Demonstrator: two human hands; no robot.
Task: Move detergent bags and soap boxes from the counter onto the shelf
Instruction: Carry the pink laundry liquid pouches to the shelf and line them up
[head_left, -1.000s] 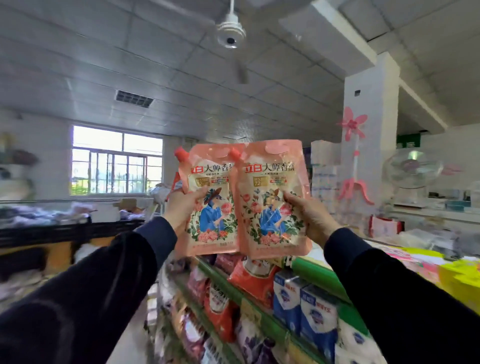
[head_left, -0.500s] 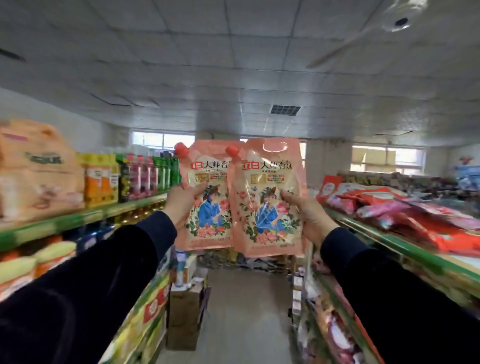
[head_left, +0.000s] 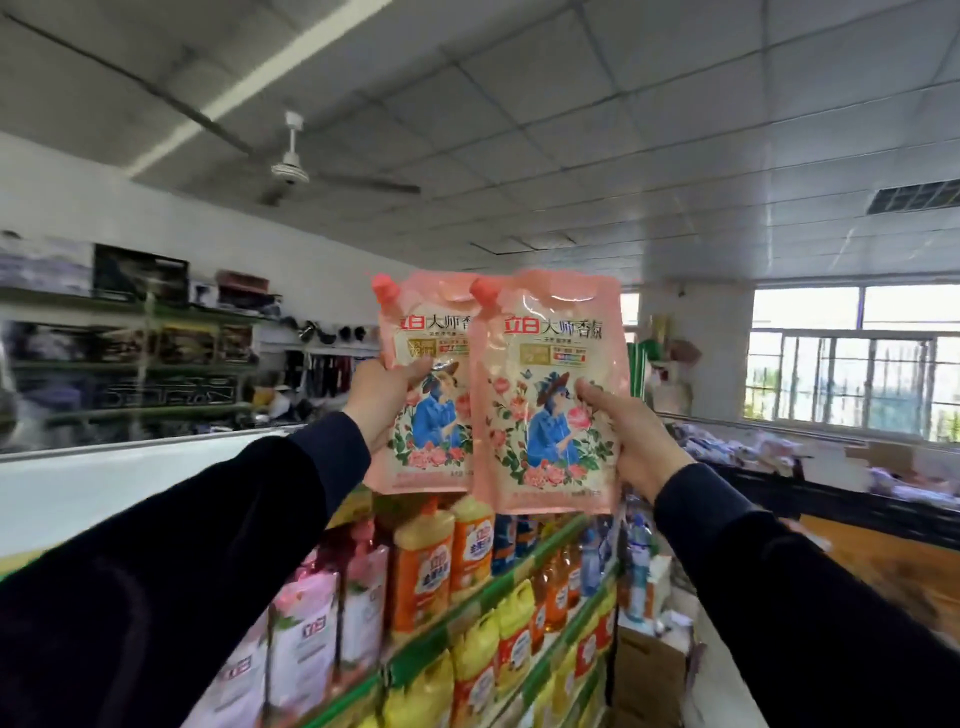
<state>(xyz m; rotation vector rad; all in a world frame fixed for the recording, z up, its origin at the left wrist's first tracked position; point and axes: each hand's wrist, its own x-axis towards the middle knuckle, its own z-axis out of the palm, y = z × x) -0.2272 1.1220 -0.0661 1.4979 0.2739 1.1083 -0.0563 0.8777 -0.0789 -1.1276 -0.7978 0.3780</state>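
Note:
I hold two pink detergent bags upright at arm's length, side by side and overlapping. My left hand (head_left: 387, 400) grips the left detergent bag (head_left: 423, 338) by its left edge. My right hand (head_left: 631, 441) grips the right detergent bag (head_left: 545, 358) by its right edge, and this bag lies in front of the left one. Both bags have a red spout cap at the top left and a printed figure in blue among roses. Below them runs a green-edged shelf (head_left: 467, 613) stocked with bottles.
Orange bottles (head_left: 421, 566) and pink refill pouches (head_left: 306, 639) stand on the upper shelf, yellow bottles (head_left: 514, 629) on the one below. A cardboard box (head_left: 649, 670) sits on the aisle floor to the right. Dark wall shelving (head_left: 130, 338) stands far left, windows (head_left: 852, 364) far right.
The view has swung from an aisle between two shelves to a shelf of bottles below the bags. Both hands keep the same hold on the two bags, still raised in front.

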